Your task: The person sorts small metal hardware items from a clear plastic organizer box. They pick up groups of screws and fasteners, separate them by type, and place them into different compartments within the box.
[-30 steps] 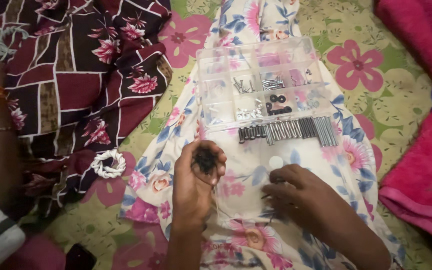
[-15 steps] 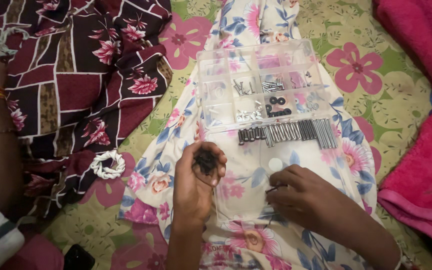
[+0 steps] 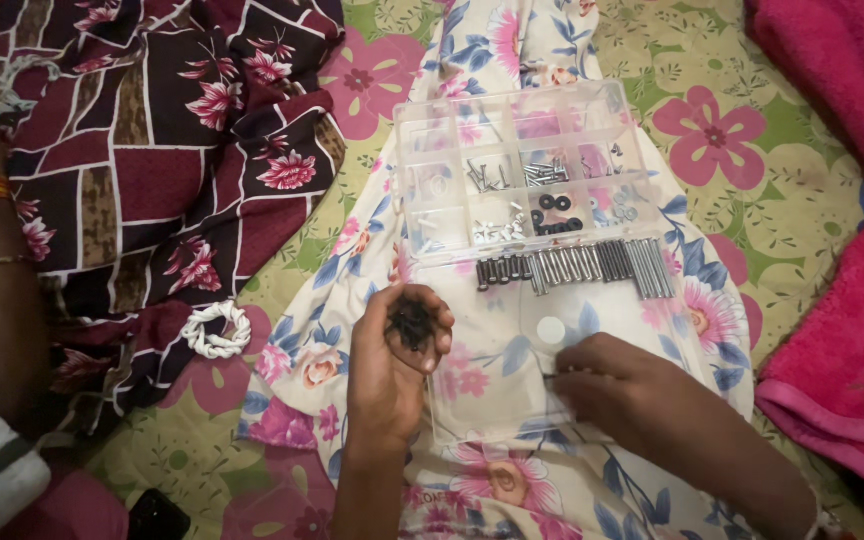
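Shifted rightward, right hand (image 3: 607, 385) pinches screw (image 3: 552, 376) beside left hand (image 3: 392, 360).

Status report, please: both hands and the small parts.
Left hand cupped around small black screws. Right hand pinching one on clear organizer lid. Nothing blocking.

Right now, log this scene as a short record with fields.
left hand: cupped, holding a heap of small black screws
right hand: resting on the clear lid, pinching a small dark screw
organizer box: clear, open, compartments with metal screws and black washers
row on lid: black and silver bolts
surface: floral cloth
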